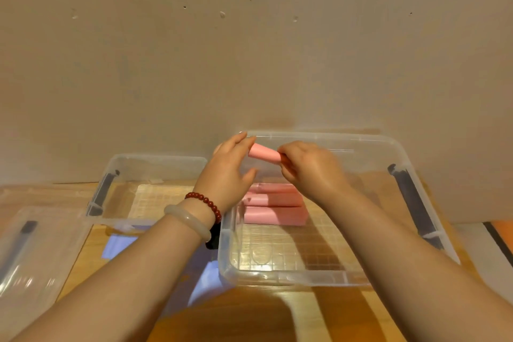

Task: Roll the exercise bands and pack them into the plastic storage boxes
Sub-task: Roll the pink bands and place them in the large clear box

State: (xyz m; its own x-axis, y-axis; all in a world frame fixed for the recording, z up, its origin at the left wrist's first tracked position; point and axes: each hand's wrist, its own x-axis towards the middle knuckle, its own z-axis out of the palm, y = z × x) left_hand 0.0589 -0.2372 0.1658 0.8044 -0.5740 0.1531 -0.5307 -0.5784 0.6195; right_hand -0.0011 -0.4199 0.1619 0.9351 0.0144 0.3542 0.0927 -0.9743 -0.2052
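Observation:
A rolled pink exercise band (263, 154) is held in the air over the large clear storage box (305, 276). My right hand (308, 169) pinches its right end with curled fingers. My left hand (230, 172) touches its left end with the fingertips, thumb spread below. Inside the box, at the far left, lie three pink rolled bands (274, 204) side by side. A light purple band (205, 275) lies flat on the wooden table under my left forearm.
A smaller clear box (125, 219) with a dark handle stands to the left. A clear lid (25, 253) lies at the far left. The wall rises right behind the boxes. An orange and black surface (502, 233) shows at the right edge.

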